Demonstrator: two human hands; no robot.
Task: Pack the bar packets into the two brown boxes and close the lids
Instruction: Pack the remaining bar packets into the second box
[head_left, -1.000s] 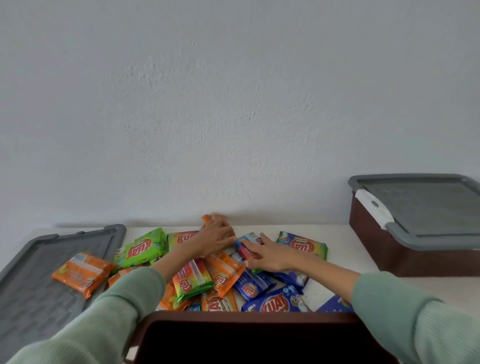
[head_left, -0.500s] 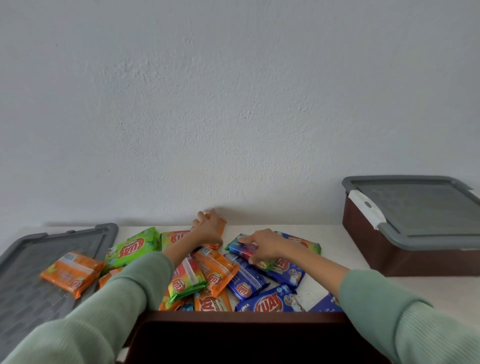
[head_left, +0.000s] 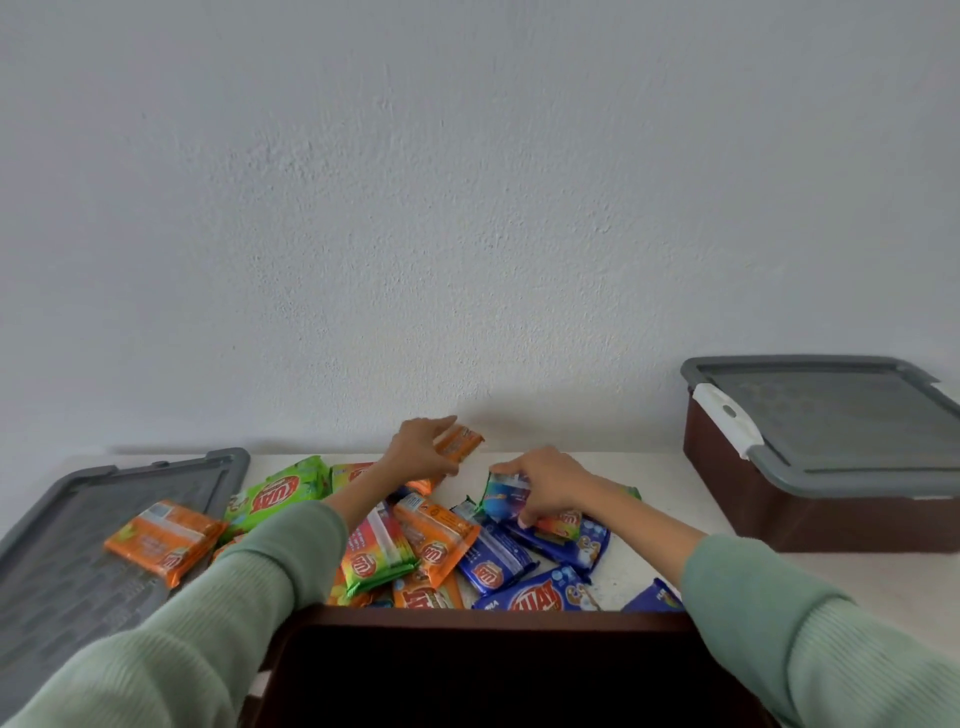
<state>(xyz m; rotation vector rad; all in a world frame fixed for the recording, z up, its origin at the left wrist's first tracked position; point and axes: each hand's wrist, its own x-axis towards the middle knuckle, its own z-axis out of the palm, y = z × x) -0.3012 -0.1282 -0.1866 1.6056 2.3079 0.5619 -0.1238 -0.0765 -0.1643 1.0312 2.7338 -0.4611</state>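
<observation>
A grey lid (head_left: 78, 582) lay at the left with a stray packet (head_left: 163, 540) on it; a lidded brown box (head_left: 779, 499) stood far right, the open box (head_left: 467, 621) nearest. Above the heap of glossy packets (head_left: 415, 545), the left hand (head_left: 421, 449) pinched an orange packet (head_left: 460, 442) — the right hand (head_left: 540, 486) curled its fingers round a blue packet (head_left: 501, 493).

I read KUAT, white on red oval, on the green packet (head_left: 283, 491), same logo on the front blue packet (head_left: 537, 597), smaller print too blurred
</observation>
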